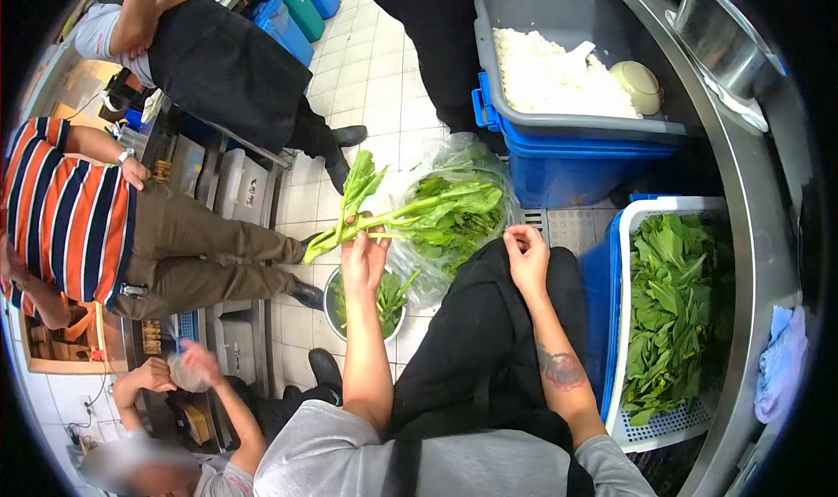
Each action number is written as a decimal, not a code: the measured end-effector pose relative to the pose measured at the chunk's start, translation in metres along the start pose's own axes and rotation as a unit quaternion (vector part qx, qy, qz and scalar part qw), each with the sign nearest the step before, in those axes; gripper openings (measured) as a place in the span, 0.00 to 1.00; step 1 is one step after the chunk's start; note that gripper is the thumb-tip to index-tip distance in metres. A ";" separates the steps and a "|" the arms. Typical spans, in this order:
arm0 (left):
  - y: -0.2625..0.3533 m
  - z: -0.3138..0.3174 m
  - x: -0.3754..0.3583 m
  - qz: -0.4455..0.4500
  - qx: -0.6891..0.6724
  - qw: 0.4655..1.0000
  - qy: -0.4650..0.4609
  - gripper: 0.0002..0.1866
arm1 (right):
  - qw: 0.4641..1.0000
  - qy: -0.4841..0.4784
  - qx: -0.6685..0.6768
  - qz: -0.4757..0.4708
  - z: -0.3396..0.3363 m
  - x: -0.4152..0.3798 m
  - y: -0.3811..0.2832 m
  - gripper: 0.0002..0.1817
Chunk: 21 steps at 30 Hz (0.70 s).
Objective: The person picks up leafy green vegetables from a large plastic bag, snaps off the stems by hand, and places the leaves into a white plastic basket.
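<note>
Widest hazard first: from my remote seat I see people standing close by on the tiled floor, and a dark boot beside the metal bowl; one careless step could knock it and spill its greens. The open grey tub of white, rice-like food sits near my work, so stray leaf or drips might land in it. The white crate is heaped with leaves, and a bump from my right arm could shed some. Between my hands and the tub, the clear plastic bag looks slack; its rim could fold inward and snag stems. My left hand grasps the leafy stalks, held above the floor between bag and bowl; their uneven, sprawling length could twist them loose. My right hand has curled fingers at the bag's edge, though I can't tell whether they pinch anything.
</note>
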<state>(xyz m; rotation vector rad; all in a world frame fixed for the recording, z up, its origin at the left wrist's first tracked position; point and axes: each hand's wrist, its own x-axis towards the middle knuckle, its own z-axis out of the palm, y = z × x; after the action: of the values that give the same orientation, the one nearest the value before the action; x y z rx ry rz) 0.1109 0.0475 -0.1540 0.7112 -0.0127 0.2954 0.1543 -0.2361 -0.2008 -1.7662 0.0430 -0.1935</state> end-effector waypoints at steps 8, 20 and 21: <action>0.015 0.013 -0.014 -0.025 0.053 0.995 -0.081 0.18 | 0.978 0.018 0.004 -0.208 -0.003 -0.021 -0.127 0.08; 0.002 0.027 -0.020 0.005 -0.152 0.986 -0.073 0.17 | 0.938 -0.113 -0.127 -0.303 0.022 -0.060 -0.151 0.18; 0.002 0.027 -0.020 0.001 -0.165 0.984 -0.066 0.16 | 0.938 -0.113 -0.123 -0.303 0.023 -0.061 -0.151 0.18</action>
<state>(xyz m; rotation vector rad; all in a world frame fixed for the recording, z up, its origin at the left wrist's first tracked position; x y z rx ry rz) 0.0935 0.0260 -0.1345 0.4007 -0.1844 0.2407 0.0860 -0.1745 -0.0640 -1.9978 -0.6769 -0.4418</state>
